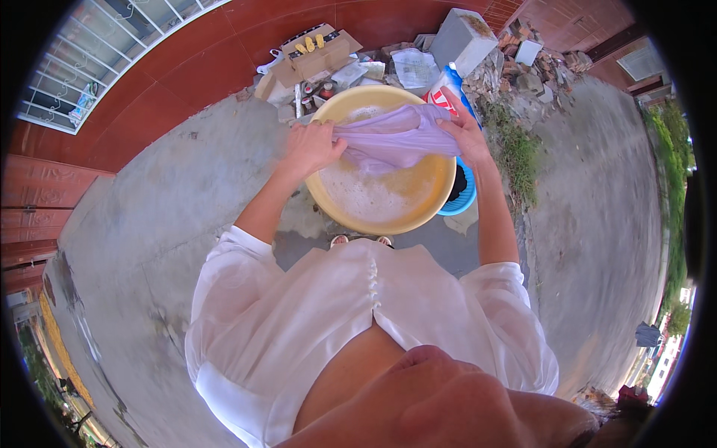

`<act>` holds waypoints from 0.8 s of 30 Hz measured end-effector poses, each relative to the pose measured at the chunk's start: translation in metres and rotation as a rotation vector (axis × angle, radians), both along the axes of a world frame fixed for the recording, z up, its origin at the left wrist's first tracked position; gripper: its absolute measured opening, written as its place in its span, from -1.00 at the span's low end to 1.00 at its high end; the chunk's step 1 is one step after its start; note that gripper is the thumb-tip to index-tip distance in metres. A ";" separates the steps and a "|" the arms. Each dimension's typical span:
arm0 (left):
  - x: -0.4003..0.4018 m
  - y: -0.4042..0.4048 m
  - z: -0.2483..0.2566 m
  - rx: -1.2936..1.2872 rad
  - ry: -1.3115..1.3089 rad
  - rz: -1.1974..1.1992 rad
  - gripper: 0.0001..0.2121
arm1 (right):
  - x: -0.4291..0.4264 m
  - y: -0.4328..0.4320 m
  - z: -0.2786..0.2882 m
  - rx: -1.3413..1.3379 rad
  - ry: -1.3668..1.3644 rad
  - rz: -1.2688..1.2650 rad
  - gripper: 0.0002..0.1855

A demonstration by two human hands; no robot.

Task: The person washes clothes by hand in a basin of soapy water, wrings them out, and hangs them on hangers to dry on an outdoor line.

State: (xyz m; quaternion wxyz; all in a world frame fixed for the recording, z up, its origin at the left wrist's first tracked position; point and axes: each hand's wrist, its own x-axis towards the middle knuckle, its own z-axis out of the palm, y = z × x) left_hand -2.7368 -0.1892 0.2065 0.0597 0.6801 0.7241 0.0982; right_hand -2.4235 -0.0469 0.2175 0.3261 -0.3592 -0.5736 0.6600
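Note:
A wet lavender cloth garment is stretched sideways between my two hands. It hangs over a large yellow basin. My left hand grips the garment's left end above the basin's left rim. On the other side, my right hand pinches the right end between thumb and fingers. Soapy water with white suds shows in the basin below the cloth. The garment hides the middle of the water.
Beyond the right rim stands a blue and white detergent bag. A blue plastic basket with dark cloth sits partly behind the basin. Farther back are a cardboard box with corn cobs, rubble, and a concrete block. Weeds grow at right.

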 end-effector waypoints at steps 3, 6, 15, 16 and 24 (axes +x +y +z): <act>0.031 0.033 -0.047 -0.281 -0.182 0.057 -0.59 | 0.012 0.016 -0.142 0.307 -0.412 -0.051 -0.27; 0.050 0.049 -0.101 -0.277 -0.160 0.034 -0.64 | -0.029 0.010 -0.191 0.481 -0.720 -0.287 -0.46; 0.102 0.083 -0.175 -0.003 -0.007 0.100 -0.77 | -0.059 0.005 -0.245 0.719 -1.087 -0.413 -0.60; 0.103 0.085 -0.176 0.064 0.007 0.098 -0.78 | -0.053 0.011 -0.248 0.746 -1.116 -0.377 -0.61; 0.047 0.075 -0.129 -0.094 -0.236 0.023 -0.80 | -0.007 0.008 -0.167 0.503 -0.541 -0.266 -0.74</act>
